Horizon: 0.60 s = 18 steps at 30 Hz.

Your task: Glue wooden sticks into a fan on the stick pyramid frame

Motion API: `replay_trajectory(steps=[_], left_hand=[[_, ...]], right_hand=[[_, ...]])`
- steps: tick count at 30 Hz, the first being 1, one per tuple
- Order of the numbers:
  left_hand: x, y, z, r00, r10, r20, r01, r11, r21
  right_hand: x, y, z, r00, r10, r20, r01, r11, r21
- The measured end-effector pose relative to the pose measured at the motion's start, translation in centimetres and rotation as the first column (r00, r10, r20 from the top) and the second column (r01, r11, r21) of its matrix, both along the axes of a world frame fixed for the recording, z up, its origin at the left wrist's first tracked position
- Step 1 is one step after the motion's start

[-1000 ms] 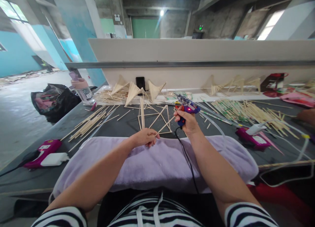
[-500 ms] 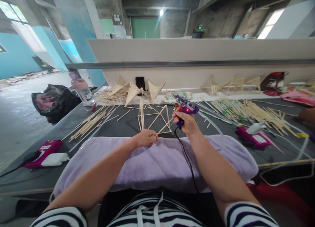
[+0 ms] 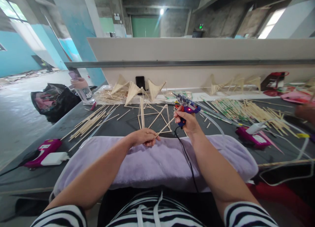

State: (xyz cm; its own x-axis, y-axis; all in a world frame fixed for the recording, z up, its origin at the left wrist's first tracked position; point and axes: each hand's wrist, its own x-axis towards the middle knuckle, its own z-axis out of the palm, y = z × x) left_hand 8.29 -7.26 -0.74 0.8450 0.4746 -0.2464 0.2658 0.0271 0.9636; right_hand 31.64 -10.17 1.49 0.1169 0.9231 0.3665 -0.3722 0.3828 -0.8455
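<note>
Pinching stick [image 3: 165,127] with left hand [image 3: 145,135]; its far end meets right hand [image 3: 188,120], which grips glue gun [image 3: 190,109]. Frame [image 3: 142,113] just beyond, mid-table: edges look joined, sides mostly bare. Far side, filled models [image 3: 133,93] look done. Loose sticks [image 3: 90,124] at left, unused.

the near end of the thin stick [image 3: 166,126] is lost among the fingers of the left hand [image 3: 144,137]; whether its far end is touched by the right hand [image 3: 188,120] cannot be told. the handle of the glue gun [image 3: 189,109] is partly covered. another person's hand [image 3: 305,112] is blurred and cut off by the right edge, both striped sleeves [image 3: 247,214] by the bottom.
</note>
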Motion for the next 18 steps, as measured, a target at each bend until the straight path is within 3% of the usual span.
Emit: replay_trajectory(steps=[12, 18], left_hand=[[0.9, -1.1, 0.2, 0.997, 0.048, -0.054, -0.047, 0.998, 0.029], [1.3, -1.2, 0.0, 0.983, 0.156, -0.097, -0.155, 0.988, 0.015]], right_hand=[[-0.2, -0.6, 0.5, 0.996, 0.093, -0.015, -0.093, 0.995, 0.029], [0.0, -0.8, 0.4, 0.991, 0.134, 0.010, -0.134, 0.989, 0.058]])
